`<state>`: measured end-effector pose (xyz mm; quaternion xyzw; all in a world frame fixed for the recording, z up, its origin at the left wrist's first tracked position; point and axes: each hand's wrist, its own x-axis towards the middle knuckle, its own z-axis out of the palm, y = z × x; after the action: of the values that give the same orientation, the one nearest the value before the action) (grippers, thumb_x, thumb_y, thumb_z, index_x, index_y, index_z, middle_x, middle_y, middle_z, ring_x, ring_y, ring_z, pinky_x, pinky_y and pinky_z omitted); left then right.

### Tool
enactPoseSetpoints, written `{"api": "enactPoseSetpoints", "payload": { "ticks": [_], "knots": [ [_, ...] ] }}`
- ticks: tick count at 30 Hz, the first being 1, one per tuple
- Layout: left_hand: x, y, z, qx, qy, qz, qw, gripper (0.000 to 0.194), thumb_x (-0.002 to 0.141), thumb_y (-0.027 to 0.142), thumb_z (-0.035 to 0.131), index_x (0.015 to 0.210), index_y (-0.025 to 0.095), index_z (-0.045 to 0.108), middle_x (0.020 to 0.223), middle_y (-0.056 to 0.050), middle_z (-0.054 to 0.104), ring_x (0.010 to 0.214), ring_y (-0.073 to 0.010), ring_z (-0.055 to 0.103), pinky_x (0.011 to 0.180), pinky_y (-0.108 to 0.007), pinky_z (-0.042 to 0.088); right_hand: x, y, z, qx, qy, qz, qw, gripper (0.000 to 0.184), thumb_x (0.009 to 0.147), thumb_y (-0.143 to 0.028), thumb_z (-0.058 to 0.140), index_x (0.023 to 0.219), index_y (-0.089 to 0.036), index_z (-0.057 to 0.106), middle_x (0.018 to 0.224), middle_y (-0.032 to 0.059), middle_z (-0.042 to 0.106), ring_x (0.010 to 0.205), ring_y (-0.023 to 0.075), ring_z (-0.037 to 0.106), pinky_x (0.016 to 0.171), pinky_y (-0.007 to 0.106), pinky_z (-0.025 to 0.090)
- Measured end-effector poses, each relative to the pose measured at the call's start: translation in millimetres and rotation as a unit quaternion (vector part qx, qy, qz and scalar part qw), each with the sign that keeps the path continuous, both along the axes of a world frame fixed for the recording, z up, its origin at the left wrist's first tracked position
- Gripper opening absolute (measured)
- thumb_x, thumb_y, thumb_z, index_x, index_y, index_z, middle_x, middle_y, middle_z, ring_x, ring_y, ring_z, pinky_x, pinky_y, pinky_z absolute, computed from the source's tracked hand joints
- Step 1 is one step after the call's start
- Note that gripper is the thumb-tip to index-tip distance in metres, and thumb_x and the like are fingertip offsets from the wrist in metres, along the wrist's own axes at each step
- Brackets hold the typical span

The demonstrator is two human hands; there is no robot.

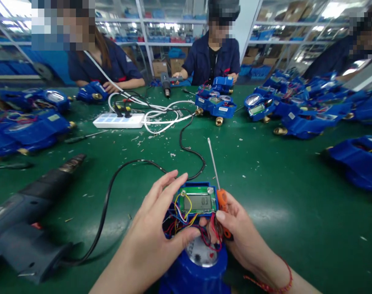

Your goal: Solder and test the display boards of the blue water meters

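An opened blue water meter (201,265) stands at the near edge of the green table (265,183). Above its round dial sits a green circuit board with an LCD (197,201) and a tangle of red, yellow and black wires (186,216). My left hand (152,237) rests on the meter's left side, fingers stretched toward the board, thumb near the wires. My right hand (241,232) grips an orange-handled screwdriver (219,192) against the meter's right side, with its shaft pointing up and away.
A dark heat gun (29,220) lies at the left, its black cord (118,179) looping across the table. A white power strip (118,120) and white cables sit mid-table. Blue meters (299,110) pile up left and right. Three people in dark blue work across the table.
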<state>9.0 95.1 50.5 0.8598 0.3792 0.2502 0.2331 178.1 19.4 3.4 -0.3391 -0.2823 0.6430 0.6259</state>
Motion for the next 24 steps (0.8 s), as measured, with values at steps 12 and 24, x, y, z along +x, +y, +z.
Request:
{"api": "enactPoseSetpoints", "payload": {
  "ticks": [12, 24],
  "knots": [
    [0.8, 2.7, -0.7, 0.079, -0.013, -0.019, 0.997, 0.057, 0.068, 0.012, 0.069, 0.124, 0.016, 0.057, 0.12, -0.009, 0.069, 0.108, -0.0195, 0.067, 0.092, -0.028, 0.056, 4.4, -1.4, -2.2, 0.009, 0.007, 0.046, 0.999, 0.035, 0.086, -0.04, 0.068, 0.101, -0.015, 0.049, 0.072, 0.0004, 0.061, 0.057, 0.0068, 0.059, 0.053, 0.013, 0.045],
    [0.2, 3.2, -0.3, 0.08, -0.004, -0.026, 0.996, 0.053, 0.07, 0.015, 0.069, 0.123, 0.016, 0.057, 0.118, -0.009, 0.07, 0.105, -0.0187, 0.068, 0.092, -0.026, 0.055, 4.8, -2.0, -3.1, 0.023, 0.038, 0.051, 0.998, 0.022, 0.09, -0.034, 0.06, 0.099, -0.017, 0.049, 0.077, 0.0018, 0.062, 0.061, 0.0092, 0.061, 0.057, 0.017, 0.045]
  ]
}}
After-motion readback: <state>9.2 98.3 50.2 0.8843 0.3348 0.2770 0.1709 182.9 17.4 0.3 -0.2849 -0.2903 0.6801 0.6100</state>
